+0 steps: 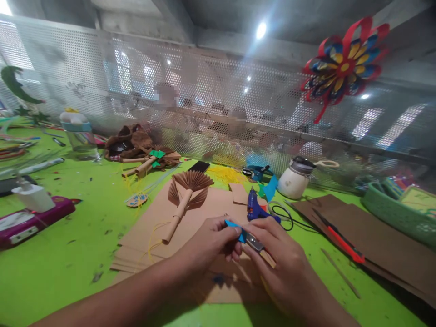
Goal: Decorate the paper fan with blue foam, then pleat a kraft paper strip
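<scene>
My left hand pinches a small blue piece of paper between thumb and fingers. In my right hand is a small grey metal tool, perhaps a stapler or punch, its end meeting the blue paper. Both hands hover over stacked brown paper sheets. Up and left of them on the sheets lies a fan-shaped brown paper piece with a rolled paper handle. Just behind my right hand rests a blue glue gun.
A red and black cutter lies on dark brown sheets at right, near a green basket. A white pot stands behind. A purple power strip and a glass jar are at left.
</scene>
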Demonstrator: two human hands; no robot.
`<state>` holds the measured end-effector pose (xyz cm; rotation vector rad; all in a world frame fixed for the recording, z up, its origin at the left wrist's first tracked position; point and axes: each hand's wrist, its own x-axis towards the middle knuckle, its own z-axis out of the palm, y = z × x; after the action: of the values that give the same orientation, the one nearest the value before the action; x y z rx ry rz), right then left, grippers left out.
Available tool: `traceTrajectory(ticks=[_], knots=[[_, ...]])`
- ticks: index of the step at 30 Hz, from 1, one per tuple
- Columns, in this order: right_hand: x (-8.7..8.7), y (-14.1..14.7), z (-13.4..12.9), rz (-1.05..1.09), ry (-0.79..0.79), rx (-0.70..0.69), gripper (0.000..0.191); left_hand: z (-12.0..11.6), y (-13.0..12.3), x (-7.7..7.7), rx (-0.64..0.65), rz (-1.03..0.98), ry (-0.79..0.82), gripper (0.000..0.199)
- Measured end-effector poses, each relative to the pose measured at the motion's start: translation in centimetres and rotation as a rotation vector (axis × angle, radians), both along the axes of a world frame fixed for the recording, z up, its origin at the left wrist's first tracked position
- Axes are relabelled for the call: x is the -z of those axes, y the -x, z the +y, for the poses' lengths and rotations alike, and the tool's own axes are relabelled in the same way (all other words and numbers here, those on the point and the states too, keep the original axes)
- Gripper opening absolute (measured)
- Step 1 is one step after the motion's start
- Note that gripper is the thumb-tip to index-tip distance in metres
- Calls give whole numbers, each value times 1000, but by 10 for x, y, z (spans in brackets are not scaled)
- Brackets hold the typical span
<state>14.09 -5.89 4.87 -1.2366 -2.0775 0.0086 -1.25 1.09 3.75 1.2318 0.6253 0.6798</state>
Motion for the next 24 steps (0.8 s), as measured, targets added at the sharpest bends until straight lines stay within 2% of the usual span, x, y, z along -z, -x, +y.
traceTrajectory(ticks=[6, 12, 17, 19, 24], knots=[[11, -4, 2, 8, -81, -50, 22, 2, 3, 1, 84, 15, -15, 22], [14, -9, 2, 72, -52, -55, 19, 1, 3, 3, 142, -157, 115, 45], [14, -12, 1, 132, -25, -64, 22, 1, -1, 10, 164, -230, 244, 40], [14, -13, 0, 140, -12, -66, 22, 2, -1, 11, 156, -196, 221, 37], [13, -7, -1, 123, 16, -68, 23, 4, 1, 2, 157, -10, 5, 23]])
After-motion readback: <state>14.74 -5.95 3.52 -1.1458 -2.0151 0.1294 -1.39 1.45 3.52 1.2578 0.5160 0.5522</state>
